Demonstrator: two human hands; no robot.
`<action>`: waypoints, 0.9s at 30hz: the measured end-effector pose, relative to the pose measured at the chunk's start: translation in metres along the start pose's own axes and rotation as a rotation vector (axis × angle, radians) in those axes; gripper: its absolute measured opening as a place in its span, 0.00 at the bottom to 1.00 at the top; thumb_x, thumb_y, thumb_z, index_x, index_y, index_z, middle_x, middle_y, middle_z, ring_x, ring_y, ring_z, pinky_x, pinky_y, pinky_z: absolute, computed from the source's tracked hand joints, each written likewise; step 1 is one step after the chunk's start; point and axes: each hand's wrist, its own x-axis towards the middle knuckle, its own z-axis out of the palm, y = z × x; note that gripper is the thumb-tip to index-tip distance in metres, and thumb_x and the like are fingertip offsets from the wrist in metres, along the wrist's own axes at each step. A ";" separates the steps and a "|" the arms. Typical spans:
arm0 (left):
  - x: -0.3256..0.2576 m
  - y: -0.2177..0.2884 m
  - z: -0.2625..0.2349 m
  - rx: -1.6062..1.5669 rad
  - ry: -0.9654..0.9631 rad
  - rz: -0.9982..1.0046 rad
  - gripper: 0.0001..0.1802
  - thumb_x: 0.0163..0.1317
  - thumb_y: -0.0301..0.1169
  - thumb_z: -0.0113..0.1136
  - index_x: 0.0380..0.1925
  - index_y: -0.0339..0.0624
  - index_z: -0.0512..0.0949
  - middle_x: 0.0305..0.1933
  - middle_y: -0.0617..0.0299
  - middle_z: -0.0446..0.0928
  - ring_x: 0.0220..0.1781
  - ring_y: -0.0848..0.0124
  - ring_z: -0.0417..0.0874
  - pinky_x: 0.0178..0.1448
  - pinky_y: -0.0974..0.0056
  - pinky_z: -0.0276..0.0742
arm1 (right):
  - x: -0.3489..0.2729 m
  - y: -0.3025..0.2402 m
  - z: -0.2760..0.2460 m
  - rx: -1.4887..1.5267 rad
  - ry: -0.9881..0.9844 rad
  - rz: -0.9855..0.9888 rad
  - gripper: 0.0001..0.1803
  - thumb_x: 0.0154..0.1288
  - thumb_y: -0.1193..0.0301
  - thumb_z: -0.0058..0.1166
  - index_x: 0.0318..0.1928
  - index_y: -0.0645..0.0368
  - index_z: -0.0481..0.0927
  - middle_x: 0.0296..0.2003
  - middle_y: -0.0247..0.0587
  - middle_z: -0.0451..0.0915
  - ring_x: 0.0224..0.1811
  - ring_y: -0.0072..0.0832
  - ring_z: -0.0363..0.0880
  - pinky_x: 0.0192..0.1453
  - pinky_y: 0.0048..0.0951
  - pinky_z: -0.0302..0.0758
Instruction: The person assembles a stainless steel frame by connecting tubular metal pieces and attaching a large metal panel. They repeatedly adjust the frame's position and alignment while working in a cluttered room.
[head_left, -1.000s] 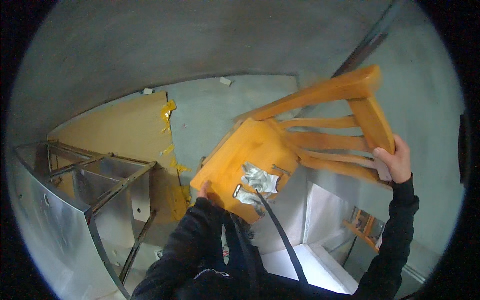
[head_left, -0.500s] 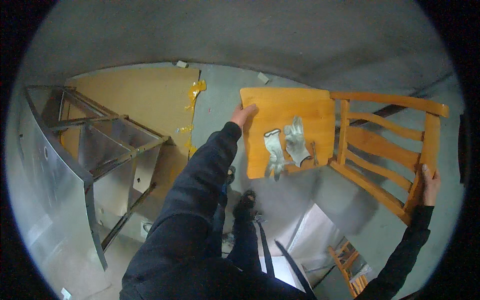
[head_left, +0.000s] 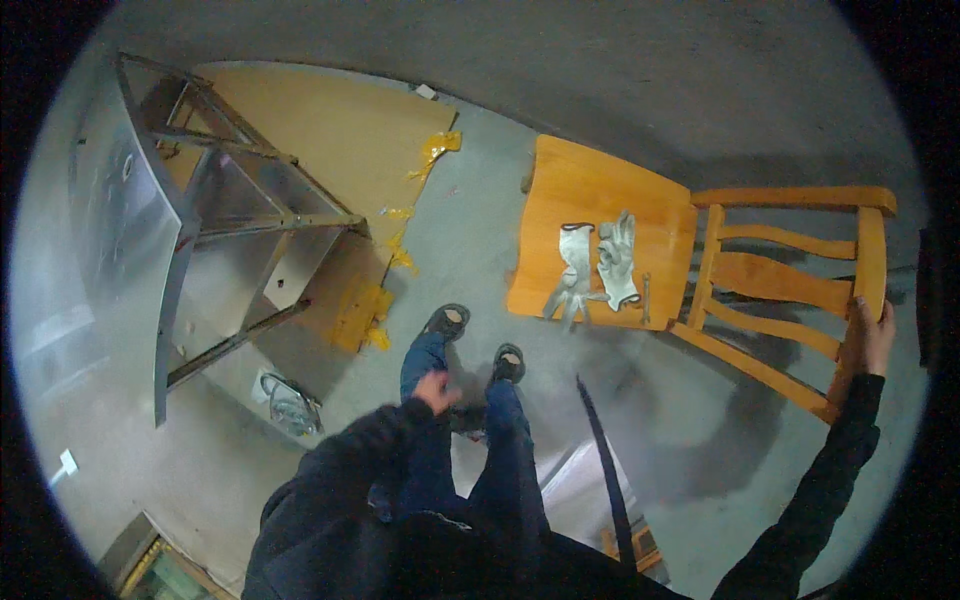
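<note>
My right hand (head_left: 874, 335) grips the top rail of a wooden chair's backrest. The orange-brown chair (head_left: 570, 195) is at the right, its seat in the middle right and its slatted back beyond it. Lying on the seat are two grey-white work gloves, one with a dark cuff edge (head_left: 577, 255) and another beside it (head_left: 618, 262). A thin, dark rod-like item (head_left: 646, 297) lies by the gloves, too small to name. My left hand (head_left: 436, 392) hovers over my left leg, away from the chair, with nothing visible in it. Its fingers are blurred.
At the left stands a metal frame with sheet panels (head_left: 130, 250). A tan board (head_left: 340, 120) with yellow tape (head_left: 435, 150) lies behind it. A clear bag (head_left: 292, 405) sits on the floor. A grey wall (head_left: 650, 70) runs along the back. A dark strap (head_left: 605, 460) hangs near my legs.
My left hand has let go of the seat's left edge and drawn back toward my legs. My right hand still holds the backrest. The view has shifted, and the chair appears slightly turned.
</note>
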 end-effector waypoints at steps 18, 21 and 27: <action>-0.260 0.031 0.014 -0.518 -0.048 -0.460 0.16 0.54 0.43 0.54 0.22 0.40 0.74 0.21 0.55 0.73 0.25 0.64 0.75 0.32 0.61 0.69 | 0.033 0.032 -0.024 -0.357 0.159 0.017 0.37 0.55 0.45 0.50 0.56 0.61 0.65 0.56 0.46 0.66 0.57 0.38 0.64 0.59 0.37 0.60; -0.245 -0.007 0.034 -0.566 0.081 -0.489 0.16 0.53 0.43 0.56 0.25 0.40 0.74 0.23 0.56 0.75 0.27 0.63 0.77 0.34 0.62 0.71 | 0.006 -0.020 -0.017 -0.331 0.428 -0.321 0.30 0.58 0.53 0.52 0.53 0.63 0.68 0.51 0.47 0.71 0.51 0.37 0.71 0.53 0.33 0.68; -0.247 -0.070 0.046 -0.807 0.306 -0.170 0.14 0.55 0.41 0.55 0.33 0.42 0.75 0.27 0.58 0.77 0.33 0.65 0.78 0.39 0.63 0.72 | -0.160 -0.195 0.242 0.014 -0.304 -0.343 0.19 0.58 0.70 0.51 0.49 0.64 0.69 0.47 0.43 0.71 0.48 0.31 0.69 0.52 0.30 0.66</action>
